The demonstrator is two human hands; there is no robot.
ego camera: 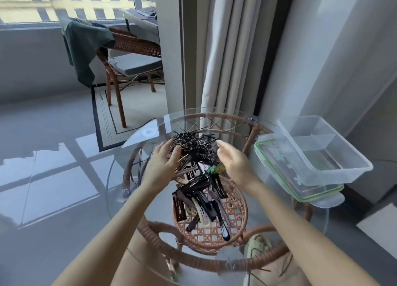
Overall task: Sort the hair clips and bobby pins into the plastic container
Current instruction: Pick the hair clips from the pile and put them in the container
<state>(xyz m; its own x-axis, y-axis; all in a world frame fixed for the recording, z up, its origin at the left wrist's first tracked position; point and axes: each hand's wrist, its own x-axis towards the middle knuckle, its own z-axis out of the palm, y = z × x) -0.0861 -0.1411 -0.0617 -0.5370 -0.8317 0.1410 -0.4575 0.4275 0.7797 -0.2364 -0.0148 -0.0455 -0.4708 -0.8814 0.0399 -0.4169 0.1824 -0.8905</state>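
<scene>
A round glass-topped wicker bench is seen beside pale curtains. A tangled heap of black bobby pins and hair clips is piled at its middle. The heap is flanked by the left hand, fingers curled against the pins, and the right hand, open, perhaps just touching. A clear divided plastic container rests on its lid at the right edge.

Single head-worn wide-angle view, looking forward and down from close above the glass desk, with both forearms entering from the bottom edge; window behind.
</scene>
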